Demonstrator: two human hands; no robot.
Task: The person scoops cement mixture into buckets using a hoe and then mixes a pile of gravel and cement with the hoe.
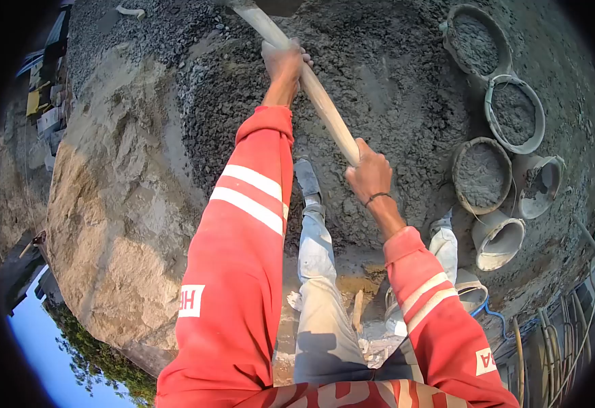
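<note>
Hands: left hand (284, 62), right hand (370, 175) grip handle (324, 105); pans (482, 174): three hold grey mix, two tipped.

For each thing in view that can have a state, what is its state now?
Left hand: closed around the wooden handle.
Right hand: closed around the handle's near end.
Three buckets: filled with grey mix.
Two buckets: tipped on their sides.
Grey mix pile: wet, heaped on the ground.
</note>
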